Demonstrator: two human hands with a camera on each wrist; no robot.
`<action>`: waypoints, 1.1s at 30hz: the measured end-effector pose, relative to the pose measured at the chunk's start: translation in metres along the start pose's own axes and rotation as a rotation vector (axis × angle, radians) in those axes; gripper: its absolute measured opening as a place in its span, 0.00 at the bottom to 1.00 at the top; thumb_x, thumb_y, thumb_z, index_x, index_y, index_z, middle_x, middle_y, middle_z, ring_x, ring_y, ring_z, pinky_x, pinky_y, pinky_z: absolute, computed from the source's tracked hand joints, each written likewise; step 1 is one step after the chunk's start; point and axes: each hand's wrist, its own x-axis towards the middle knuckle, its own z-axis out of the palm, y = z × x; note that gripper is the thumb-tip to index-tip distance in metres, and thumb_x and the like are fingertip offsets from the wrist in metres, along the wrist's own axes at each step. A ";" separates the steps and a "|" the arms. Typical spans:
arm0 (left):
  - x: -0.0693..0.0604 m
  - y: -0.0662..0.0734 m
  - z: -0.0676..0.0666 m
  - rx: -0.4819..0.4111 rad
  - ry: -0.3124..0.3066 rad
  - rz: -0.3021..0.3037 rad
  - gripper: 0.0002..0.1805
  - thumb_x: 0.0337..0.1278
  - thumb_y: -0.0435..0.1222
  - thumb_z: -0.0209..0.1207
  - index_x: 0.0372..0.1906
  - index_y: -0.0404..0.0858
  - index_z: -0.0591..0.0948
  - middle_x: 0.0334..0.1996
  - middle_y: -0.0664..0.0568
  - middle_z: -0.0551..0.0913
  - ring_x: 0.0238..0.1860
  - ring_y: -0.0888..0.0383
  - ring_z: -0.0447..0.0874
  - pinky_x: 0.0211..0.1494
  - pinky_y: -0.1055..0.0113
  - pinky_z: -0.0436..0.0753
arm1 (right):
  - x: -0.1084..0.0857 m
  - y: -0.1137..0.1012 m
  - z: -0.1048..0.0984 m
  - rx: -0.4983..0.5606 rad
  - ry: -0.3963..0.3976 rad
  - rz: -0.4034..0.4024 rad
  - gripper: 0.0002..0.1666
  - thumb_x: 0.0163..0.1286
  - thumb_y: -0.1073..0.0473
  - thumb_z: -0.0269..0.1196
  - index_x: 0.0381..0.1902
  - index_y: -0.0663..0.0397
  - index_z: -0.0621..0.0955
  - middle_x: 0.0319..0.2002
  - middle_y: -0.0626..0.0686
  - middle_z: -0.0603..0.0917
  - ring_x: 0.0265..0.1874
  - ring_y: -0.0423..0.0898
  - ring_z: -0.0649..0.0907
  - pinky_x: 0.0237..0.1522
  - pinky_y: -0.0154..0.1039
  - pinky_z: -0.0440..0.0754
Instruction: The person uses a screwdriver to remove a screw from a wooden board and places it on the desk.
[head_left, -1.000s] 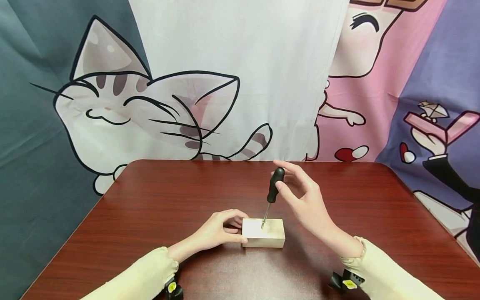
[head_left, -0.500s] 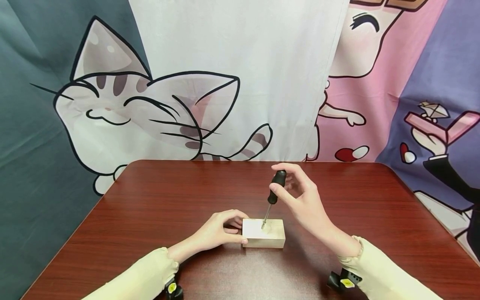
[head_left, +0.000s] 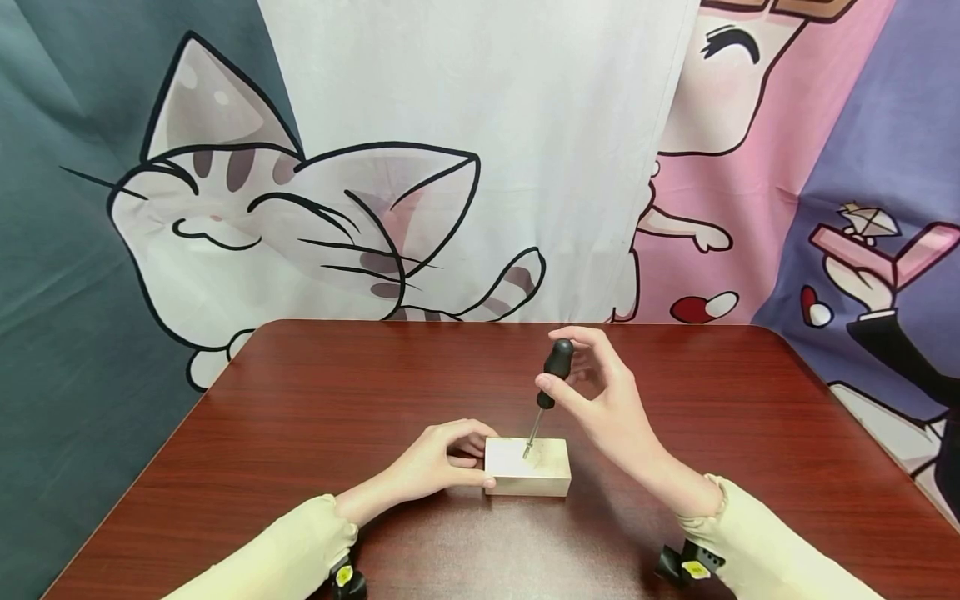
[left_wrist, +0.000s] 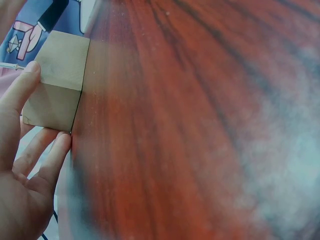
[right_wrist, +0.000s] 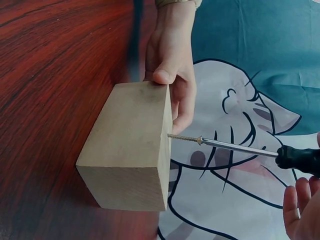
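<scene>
A pale wooden block point(head_left: 527, 467) lies on the table. My left hand point(head_left: 438, 458) holds it at its left end, thumb at the near corner and fingers at the far side. In the right wrist view a brass-coloured screw point(right_wrist: 185, 138) stands partly in the block's top face. The tip of a black-handled screwdriver point(head_left: 557, 367) meets the screw's head, its shaft leaning slightly to the right. My right hand point(head_left: 607, 392) pinches the handle between thumb and fingers. The left wrist view shows the thumb and fingertips of that hand against the block point(left_wrist: 62, 65).
The reddish-brown wooden table point(head_left: 337, 392) has rounded far corners. Behind it hangs a cloth backdrop point(head_left: 480, 83) with cartoon drawings, close to the far edge. Dark wrist cameras point(head_left: 686, 562) sit at both cuffs.
The right thumb has moved leftward across the screwdriver's handle, and the index finger has come down a little. The handle has shifted slightly right. The left hand and the block stay in place.
</scene>
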 end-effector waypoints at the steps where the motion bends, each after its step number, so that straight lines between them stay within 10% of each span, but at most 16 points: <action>1: 0.000 0.000 0.000 0.001 -0.001 0.001 0.26 0.46 0.41 0.75 0.53 0.46 0.81 0.44 0.48 0.85 0.45 0.63 0.85 0.51 0.69 0.87 | 0.000 0.000 0.000 -0.014 0.001 0.004 0.28 0.62 0.63 0.71 0.59 0.42 0.76 0.37 0.46 0.81 0.36 0.40 0.81 0.39 0.28 0.81; 13: 0.000 0.000 -0.001 0.003 -0.004 -0.006 0.26 0.46 0.42 0.75 0.53 0.47 0.81 0.44 0.49 0.85 0.45 0.62 0.85 0.52 0.68 0.87 | 0.000 -0.001 -0.003 0.123 -0.086 -0.021 0.31 0.69 0.71 0.60 0.67 0.44 0.70 0.51 0.49 0.86 0.46 0.40 0.87 0.52 0.31 0.84; 25: 0.000 0.001 0.000 0.011 0.000 0.008 0.26 0.46 0.42 0.75 0.53 0.46 0.81 0.44 0.49 0.86 0.45 0.63 0.85 0.51 0.69 0.87 | -0.002 -0.001 -0.002 -0.002 -0.021 0.002 0.31 0.61 0.62 0.72 0.61 0.38 0.76 0.38 0.45 0.82 0.38 0.39 0.82 0.43 0.29 0.83; 33: 0.000 0.001 -0.001 0.008 -0.001 -0.001 0.26 0.46 0.41 0.75 0.53 0.46 0.81 0.44 0.49 0.85 0.45 0.62 0.85 0.51 0.69 0.87 | -0.002 -0.002 -0.005 0.064 -0.081 -0.016 0.33 0.69 0.68 0.63 0.68 0.37 0.72 0.50 0.47 0.86 0.46 0.39 0.86 0.55 0.31 0.83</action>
